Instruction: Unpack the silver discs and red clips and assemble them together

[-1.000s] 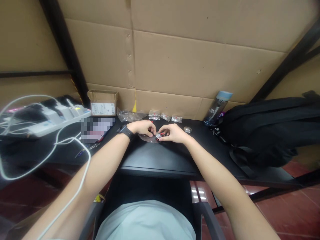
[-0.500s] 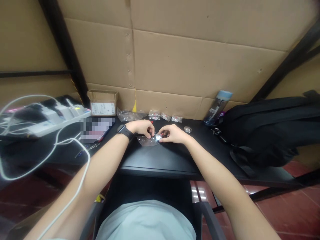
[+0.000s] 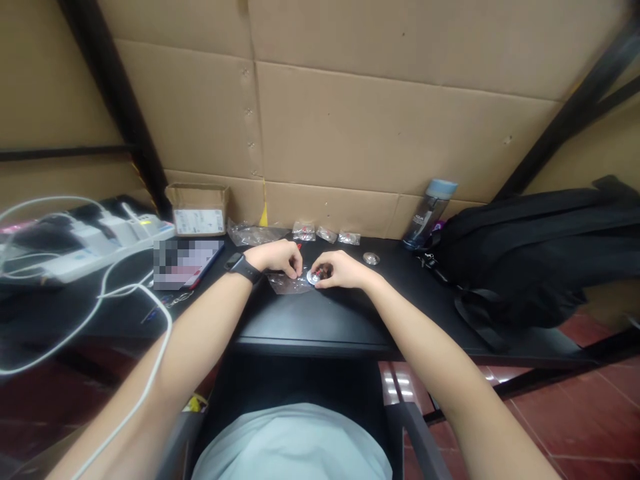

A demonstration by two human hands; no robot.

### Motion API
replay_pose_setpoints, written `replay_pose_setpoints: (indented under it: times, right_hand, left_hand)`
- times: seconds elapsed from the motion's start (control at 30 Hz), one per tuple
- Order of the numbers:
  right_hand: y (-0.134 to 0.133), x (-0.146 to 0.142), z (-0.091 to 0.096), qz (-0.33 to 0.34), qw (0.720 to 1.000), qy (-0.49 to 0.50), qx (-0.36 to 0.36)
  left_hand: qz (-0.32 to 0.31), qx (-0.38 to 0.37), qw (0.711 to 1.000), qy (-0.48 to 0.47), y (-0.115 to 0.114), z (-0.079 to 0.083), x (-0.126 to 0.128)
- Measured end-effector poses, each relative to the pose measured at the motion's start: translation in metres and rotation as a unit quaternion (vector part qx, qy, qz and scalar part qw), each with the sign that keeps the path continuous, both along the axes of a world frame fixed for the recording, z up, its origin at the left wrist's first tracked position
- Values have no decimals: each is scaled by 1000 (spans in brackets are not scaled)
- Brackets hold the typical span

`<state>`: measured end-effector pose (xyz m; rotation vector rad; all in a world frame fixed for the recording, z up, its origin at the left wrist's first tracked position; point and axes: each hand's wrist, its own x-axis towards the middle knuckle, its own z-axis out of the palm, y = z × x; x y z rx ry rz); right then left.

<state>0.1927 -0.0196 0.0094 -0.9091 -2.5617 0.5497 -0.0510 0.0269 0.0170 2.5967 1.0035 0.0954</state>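
My right hand (image 3: 343,269) grips a small shiny silver disc-shaped piece (image 3: 313,277) between thumb and fingers, with bits of red showing behind it. Close by on its left, my left hand (image 3: 281,257) has its fingers pinched at the edge of a clear plastic bag (image 3: 287,285) on the black table (image 3: 310,320). A red tip pokes out behind the left fingers; what it belongs to is hidden. Past the right hand lies a small round clear-and-silver piece (image 3: 371,259). Several small clear packets (image 3: 304,231) sit in a row at the table's back.
An open cardboard box (image 3: 199,220), crumpled plastic (image 3: 255,233) and a phone-like device (image 3: 207,257) are on the left, near a power strip (image 3: 85,257) with white cables. A water bottle (image 3: 425,217) and black backpack (image 3: 540,260) stand right. Cardboard (image 3: 340,127) walls the back.
The view has shifted slightly. The silver piece in my right hand has tilted and its glare is gone. Both hands stay close together over the plastic bag.
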Motion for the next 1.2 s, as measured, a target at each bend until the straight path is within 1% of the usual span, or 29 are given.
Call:
replay_pose_setpoints:
  times: [0.13, 0.23, 0.4, 0.5, 0.63, 0.7, 0.83, 0.9, 1.07, 1.2]
  right_hand:
    - [0, 1, 1, 1, 1000, 0, -3]
    - [0, 1, 1, 6, 1000, -5, 3]
    - [0, 0, 2, 6, 1000, -22, 16]
    - [1, -1, 2, 0, 999, -27, 20]
    - [1, -1, 1, -5, 1000, -21, 12]
    - [1, 0, 0, -1, 1000, -17, 10]
    - [3, 1, -2, 3, 1000, -13, 12]
    - [4, 1, -3, 5, 1000, -12, 11]
    - [5, 1, -3, 11, 1000, -13, 17]
    - [4, 1, -1, 8, 1000, -15, 16]
  left_hand:
    - [-11, 52, 999, -2, 2, -1, -1]
    - [-33, 89, 995, -1, 2, 1, 1]
    - [-69, 131, 989, -5, -4, 1, 5]
    - [-105, 123, 986, -43, -10, -5, 1]
    - [-116, 98, 985, -83, -14, -15, -8]
    - [-116, 88, 986, -85, -13, -16, -12]
    - [-128, 79, 985, -83, -10, -14, -15]
    - [-119, 76, 986, -83, -11, -13, -15]
    - [-69, 75, 993, -60, -15, -14, -13]
    - [-82, 75, 992, -61, -12, -18, -10]
